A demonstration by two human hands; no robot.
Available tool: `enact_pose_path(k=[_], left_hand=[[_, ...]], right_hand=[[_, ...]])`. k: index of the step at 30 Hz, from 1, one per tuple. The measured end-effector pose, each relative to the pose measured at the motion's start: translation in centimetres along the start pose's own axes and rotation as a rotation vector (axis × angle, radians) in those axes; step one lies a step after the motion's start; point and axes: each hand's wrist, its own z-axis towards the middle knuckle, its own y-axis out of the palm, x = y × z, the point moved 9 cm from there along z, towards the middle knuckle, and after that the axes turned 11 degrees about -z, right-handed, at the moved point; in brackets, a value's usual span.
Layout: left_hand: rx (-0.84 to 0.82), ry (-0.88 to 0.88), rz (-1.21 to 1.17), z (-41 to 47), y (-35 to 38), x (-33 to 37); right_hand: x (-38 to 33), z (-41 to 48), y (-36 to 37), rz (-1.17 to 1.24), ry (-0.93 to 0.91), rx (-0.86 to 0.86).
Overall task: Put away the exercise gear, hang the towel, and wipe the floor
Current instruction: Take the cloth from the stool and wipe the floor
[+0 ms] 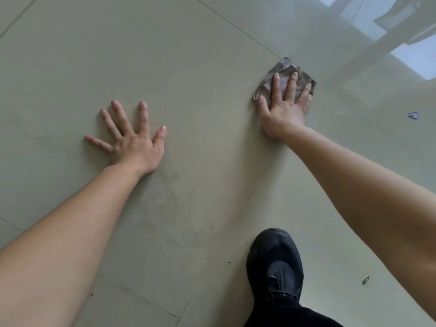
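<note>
In the head view, the left hand lay flat on the pale tiled floor, fingers spread wide, holding nothing. Well apart from it, the right hand pressed a crumpled grey cloth onto the tiles with straight, splayed fingers. A black shoe stood nearer the camera.
</note>
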Motion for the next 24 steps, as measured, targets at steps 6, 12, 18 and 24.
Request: enact_pose_path(k=[6,12,18,24], left_hand=[[-0.036,-0.019,-0.009,-0.4,0.1,-0.1],[-0.033,-0.026,0.004,-0.4,0.0,0.1],[-0.079,-0.037,-0.02,0.1,0.1,0.2],[-0.297,0.007,-0.212,-0.1,-1.6,-0.6]], right_hand=[[-9.4,-14.5,3.5,-0.134,-0.713,0.031],[-3.1,-5.8,0.6,-0.131,-0.659,0.144],[-0.5,-3.6,1.1,0.05,-0.062,-0.044],[-10.8,-25.0,8.0,0.021,-0.534,-0.04]])
